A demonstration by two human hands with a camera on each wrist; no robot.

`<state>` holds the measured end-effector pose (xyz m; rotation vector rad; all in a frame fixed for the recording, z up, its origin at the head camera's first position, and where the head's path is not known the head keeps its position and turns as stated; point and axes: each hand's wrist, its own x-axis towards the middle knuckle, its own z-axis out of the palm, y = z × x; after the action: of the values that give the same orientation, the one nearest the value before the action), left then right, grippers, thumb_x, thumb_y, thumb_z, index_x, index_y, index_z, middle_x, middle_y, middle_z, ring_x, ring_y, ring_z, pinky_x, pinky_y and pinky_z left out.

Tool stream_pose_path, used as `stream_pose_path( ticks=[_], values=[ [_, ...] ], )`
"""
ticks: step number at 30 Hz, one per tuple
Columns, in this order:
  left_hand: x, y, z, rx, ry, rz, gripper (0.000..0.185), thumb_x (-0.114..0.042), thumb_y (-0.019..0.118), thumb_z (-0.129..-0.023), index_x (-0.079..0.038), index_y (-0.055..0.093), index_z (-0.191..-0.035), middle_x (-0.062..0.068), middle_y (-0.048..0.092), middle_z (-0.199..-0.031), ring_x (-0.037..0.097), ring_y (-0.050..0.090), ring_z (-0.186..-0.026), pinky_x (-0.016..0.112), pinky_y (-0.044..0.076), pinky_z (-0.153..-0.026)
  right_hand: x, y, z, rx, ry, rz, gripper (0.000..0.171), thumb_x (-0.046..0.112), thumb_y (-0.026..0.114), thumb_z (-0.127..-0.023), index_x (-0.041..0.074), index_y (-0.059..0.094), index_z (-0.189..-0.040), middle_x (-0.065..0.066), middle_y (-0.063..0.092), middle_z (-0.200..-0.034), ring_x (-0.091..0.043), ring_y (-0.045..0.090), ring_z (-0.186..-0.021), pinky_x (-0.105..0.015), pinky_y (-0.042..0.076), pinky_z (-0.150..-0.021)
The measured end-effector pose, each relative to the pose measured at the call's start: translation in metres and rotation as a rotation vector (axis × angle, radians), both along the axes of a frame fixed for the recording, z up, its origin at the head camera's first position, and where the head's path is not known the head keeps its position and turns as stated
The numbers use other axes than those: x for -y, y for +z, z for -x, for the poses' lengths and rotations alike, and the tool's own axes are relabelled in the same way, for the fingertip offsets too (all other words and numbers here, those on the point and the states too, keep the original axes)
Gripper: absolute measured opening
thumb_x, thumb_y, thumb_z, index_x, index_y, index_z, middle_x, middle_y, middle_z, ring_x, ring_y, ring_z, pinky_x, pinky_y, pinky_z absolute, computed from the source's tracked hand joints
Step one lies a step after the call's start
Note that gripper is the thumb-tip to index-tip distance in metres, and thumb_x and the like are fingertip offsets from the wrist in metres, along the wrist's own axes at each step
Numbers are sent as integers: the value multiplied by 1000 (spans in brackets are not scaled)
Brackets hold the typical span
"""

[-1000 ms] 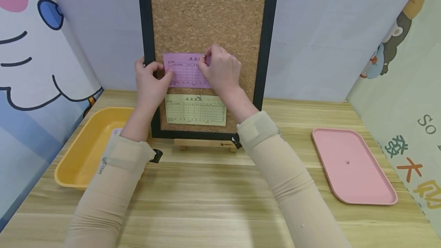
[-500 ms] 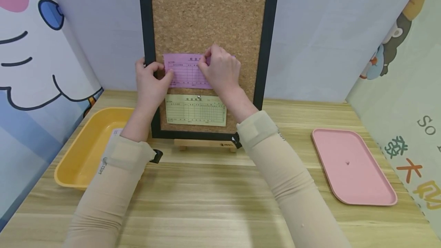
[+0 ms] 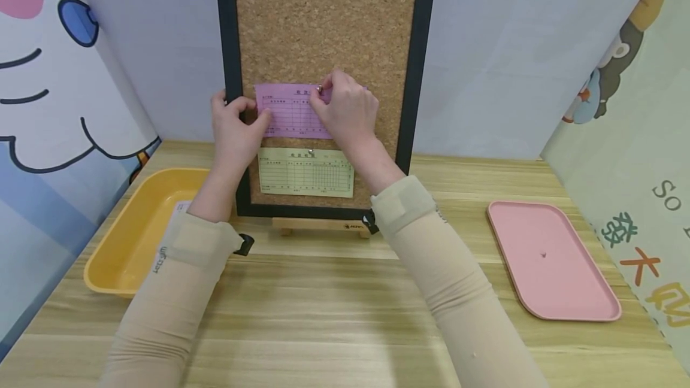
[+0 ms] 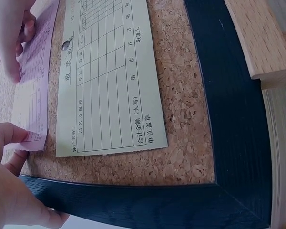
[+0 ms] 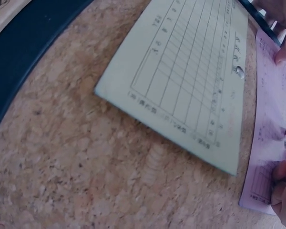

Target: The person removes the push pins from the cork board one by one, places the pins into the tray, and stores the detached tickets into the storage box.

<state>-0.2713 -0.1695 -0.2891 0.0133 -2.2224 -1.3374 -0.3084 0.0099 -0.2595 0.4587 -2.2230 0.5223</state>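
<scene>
A purple receipt slip [image 3: 286, 109] lies against the framed corkboard [image 3: 329, 23]. My left hand [image 3: 237, 130] holds the slip's left edge between thumb and index finger, its other fingers at the board's black frame. Near the slip's top middle, my right hand [image 3: 347, 106] pinches a small shiny pushpin [image 3: 319, 88] between thumb and forefinger. That hand covers the slip's right part in the head view. Just below, a pale green receipt slip [image 3: 306, 173] hangs from a silver pushpin [image 4: 65, 45] at its top edge.
The board leans on a wooden easel [image 3: 323, 224]. A yellow basin [image 3: 121, 244] with a paper inside stands left, partly behind the left forearm. On the right lies a pink tray [image 3: 555, 274] holding a tiny pin-like object [image 3: 543, 254].
Both hands stay at the purple slip almost unmoved. The right fingers have shifted very slightly, and the pushpin head shows more clearly between them now.
</scene>
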Motion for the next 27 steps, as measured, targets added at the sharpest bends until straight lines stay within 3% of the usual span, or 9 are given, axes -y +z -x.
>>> stream_pose_path(
  ticks=[11, 27],
  values=[
    [0, -2, 1, 6, 7, 6, 29, -21, 63, -88, 5, 60, -98, 17, 22, -148, 30, 32, -129, 37, 36, -102, 3, 2, -1, 56, -13, 61, 17, 26, 60, -88, 10, 67, -85, 0, 67, -71, -11, 51, -51, -25, 35, -45],
    [1, -1, 2, 10, 11, 21, 31, -23, 63, -88, 5, 61, -99, 17, 24, -147, 30, 32, -129, 37, 35, -103, 0, -2, 0, 13, 38, 101, 16, 25, 61, -87, 10, 67, -83, 0, 65, -68, -11, 49, -50, -23, 31, -46]
  ],
)
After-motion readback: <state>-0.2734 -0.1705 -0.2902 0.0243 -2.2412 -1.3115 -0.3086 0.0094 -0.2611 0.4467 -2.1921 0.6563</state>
